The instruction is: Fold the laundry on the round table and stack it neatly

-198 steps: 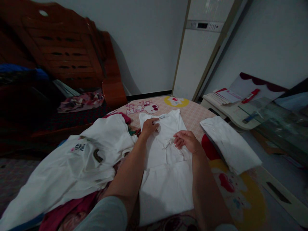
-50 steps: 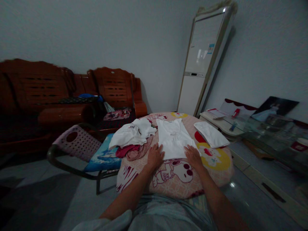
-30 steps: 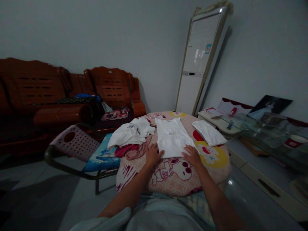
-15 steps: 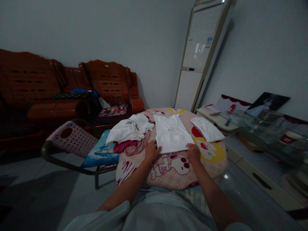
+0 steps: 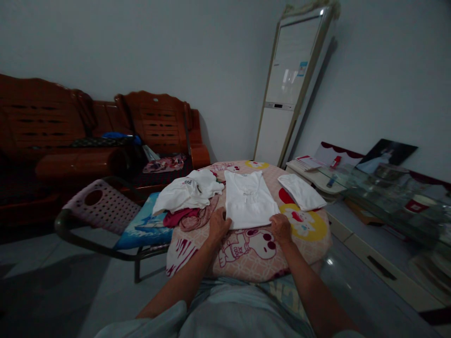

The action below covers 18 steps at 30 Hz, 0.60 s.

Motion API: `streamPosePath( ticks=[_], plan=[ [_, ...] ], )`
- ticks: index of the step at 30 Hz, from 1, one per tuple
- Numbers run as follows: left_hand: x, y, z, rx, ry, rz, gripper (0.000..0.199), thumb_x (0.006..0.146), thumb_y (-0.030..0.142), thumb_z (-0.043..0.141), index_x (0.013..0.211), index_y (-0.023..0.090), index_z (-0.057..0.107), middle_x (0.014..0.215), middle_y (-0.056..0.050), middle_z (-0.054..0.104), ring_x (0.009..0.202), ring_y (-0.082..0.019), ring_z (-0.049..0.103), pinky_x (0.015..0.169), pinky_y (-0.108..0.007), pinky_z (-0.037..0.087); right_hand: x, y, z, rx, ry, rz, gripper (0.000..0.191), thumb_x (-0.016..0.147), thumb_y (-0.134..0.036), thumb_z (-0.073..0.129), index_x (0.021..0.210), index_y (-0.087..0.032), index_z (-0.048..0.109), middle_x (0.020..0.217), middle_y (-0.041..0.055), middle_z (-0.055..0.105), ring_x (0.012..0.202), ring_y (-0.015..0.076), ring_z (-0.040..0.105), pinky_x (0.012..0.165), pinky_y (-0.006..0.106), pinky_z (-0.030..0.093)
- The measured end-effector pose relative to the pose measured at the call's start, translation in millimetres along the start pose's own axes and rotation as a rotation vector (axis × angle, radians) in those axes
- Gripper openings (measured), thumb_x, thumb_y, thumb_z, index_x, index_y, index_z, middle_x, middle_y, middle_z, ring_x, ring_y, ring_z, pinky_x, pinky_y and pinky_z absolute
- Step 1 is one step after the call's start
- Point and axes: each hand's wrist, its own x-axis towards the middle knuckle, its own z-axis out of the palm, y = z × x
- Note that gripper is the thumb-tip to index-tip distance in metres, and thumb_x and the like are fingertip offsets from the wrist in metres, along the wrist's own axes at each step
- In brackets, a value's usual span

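The white shirt (image 5: 250,202) lies flat in front of us on the round table (image 5: 310,251), folded into a neat block, its neckline at the far end and a small tie below it. Our right hand (image 5: 281,228) has the near right corner, the grip narrow and holding the cloth between bent fingers and thumb. Our left hand (image 5: 219,225) touches the near left corner, thumb at the edge; its other fingers are partly hidden, so we cannot tell whether that grip is pinching the cloth. Between our forearms, a cartoon dog (image 5: 252,246) shows on the patterned table cover. To the right of the shirt, apart from it, is a folded white garment (image 5: 302,191). To the left we have a loose white top (image 5: 188,192) with small lettering, heaped over a crimson cloth (image 5: 179,217). Beside that heap stands a chair (image 5: 104,206) with a blue cushion (image 5: 146,225).
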Motion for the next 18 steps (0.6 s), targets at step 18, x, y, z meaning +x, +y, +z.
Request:
streamPosePath(
  ticks=[18],
  plan=[
    [-3,-11,6.8,0.029,-0.008,-0.006,0.039,0.071,0.015,0.054,0.11,0.015,0.059,0.11,-0.011,0.067,0.11,-0.024,0.06,0.1,-0.039,0.042,-3,1,4,0.069,0.029,0.066,0.028,0.085,-0.014,0.043,0.064,-0.02,0.06,0.067,0.0058,0.062,0.071,0.0191,0.052,0.072,0.03,0.037]
  ],
)
